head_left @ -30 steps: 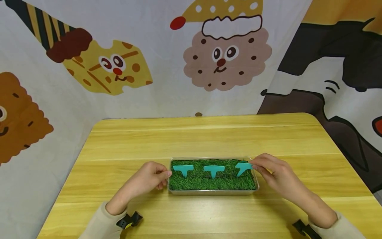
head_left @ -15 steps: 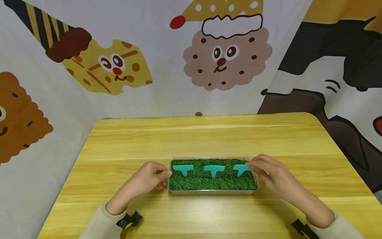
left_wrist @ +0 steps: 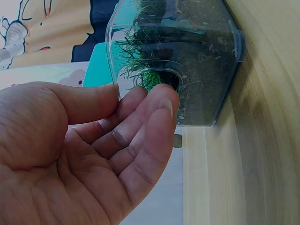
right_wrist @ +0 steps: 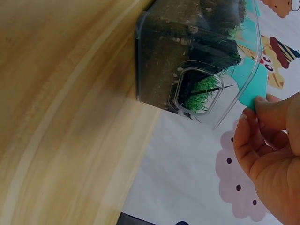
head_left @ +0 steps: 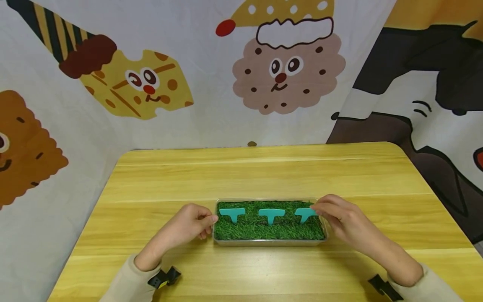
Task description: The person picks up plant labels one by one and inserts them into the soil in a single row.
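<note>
In the head view a clear plastic planter box (head_left: 270,242) filled with green grass (head_left: 249,233) sits on the table. Three teal T-shaped plant labels stand in a row in it: a left label (head_left: 232,212), a middle label (head_left: 271,213) and a right label (head_left: 304,212). My right hand (head_left: 349,220) pinches the right label's outer end between thumb and fingers, just above the box's right rim; the right wrist view shows this teal tip (right_wrist: 251,89). At the left end, my left hand (head_left: 188,224) holds the box's edge, thumb at the rim and fingers curved against the end wall (left_wrist: 201,84).
The wooden table (head_left: 264,176) surrounds the box on every side. Behind it hangs a white cloth (head_left: 211,126) printed with cartoon biscuits and cheese. Black straps (head_left: 164,279) with small cameras are on both wrists.
My right hand has shifted slightly left with the right label, which has gone from tilted to nearly level with the others. The left hand stays at the box's left end.
</note>
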`<state>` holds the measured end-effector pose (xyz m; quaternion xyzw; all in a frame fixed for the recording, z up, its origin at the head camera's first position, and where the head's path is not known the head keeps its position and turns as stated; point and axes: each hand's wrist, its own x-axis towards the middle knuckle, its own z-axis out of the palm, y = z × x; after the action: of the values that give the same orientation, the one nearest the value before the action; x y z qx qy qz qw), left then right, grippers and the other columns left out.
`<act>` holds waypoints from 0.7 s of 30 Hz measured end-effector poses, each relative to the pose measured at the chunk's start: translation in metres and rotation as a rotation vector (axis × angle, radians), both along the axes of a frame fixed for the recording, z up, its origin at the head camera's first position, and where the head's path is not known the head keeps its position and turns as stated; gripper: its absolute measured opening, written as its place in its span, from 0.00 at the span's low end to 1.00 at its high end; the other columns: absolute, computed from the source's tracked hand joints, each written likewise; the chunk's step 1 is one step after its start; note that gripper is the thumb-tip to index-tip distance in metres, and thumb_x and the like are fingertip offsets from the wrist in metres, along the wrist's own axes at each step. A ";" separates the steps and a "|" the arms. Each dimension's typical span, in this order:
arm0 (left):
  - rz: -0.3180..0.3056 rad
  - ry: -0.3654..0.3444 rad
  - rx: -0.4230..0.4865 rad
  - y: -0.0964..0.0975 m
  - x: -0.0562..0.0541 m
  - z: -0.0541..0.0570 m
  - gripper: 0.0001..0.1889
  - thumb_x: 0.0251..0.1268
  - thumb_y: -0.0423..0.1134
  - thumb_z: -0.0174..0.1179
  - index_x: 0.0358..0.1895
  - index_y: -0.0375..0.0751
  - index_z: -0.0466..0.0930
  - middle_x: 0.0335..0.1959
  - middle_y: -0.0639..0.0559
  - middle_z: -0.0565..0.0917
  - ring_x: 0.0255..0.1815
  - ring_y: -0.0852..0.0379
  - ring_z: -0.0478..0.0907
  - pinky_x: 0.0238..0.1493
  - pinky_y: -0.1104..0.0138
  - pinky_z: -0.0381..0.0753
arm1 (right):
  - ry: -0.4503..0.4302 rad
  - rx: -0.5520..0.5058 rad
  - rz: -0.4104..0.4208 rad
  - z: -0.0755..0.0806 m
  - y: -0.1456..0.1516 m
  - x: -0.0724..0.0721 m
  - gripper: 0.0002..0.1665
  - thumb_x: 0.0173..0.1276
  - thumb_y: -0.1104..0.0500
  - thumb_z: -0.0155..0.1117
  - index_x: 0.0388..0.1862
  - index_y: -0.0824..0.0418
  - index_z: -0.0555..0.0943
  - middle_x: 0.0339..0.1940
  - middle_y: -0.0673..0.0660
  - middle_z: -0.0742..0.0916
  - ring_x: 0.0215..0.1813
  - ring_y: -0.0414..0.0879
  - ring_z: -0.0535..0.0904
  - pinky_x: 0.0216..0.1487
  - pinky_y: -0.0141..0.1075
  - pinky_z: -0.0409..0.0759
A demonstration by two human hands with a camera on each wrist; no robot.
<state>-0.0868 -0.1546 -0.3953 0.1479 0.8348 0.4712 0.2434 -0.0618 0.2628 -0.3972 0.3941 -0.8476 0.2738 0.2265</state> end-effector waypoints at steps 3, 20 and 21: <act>0.003 -0.006 -0.004 0.001 -0.001 0.000 0.17 0.80 0.35 0.58 0.27 0.36 0.82 0.25 0.41 0.83 0.26 0.47 0.83 0.32 0.54 0.88 | -0.002 0.006 0.000 0.002 0.000 0.000 0.28 0.88 0.51 0.43 0.46 0.64 0.88 0.42 0.54 0.87 0.37 0.46 0.84 0.39 0.24 0.80; 0.001 -0.010 0.000 0.000 -0.001 0.000 0.16 0.80 0.35 0.58 0.27 0.36 0.82 0.25 0.41 0.83 0.27 0.45 0.83 0.32 0.53 0.88 | -0.013 0.034 0.035 0.000 -0.006 -0.001 0.16 0.85 0.61 0.53 0.46 0.65 0.89 0.42 0.54 0.87 0.37 0.45 0.83 0.38 0.23 0.80; 0.001 -0.010 -0.001 0.000 -0.001 0.000 0.16 0.80 0.35 0.58 0.27 0.36 0.82 0.25 0.41 0.83 0.27 0.45 0.83 0.32 0.54 0.88 | -0.018 0.037 0.030 0.000 -0.007 0.000 0.10 0.80 0.67 0.59 0.46 0.65 0.89 0.42 0.54 0.87 0.37 0.45 0.83 0.38 0.23 0.80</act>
<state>-0.0874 -0.1547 -0.3951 0.1450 0.8337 0.4719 0.2474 -0.0620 0.2562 -0.3972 0.4086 -0.8484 0.2648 0.2075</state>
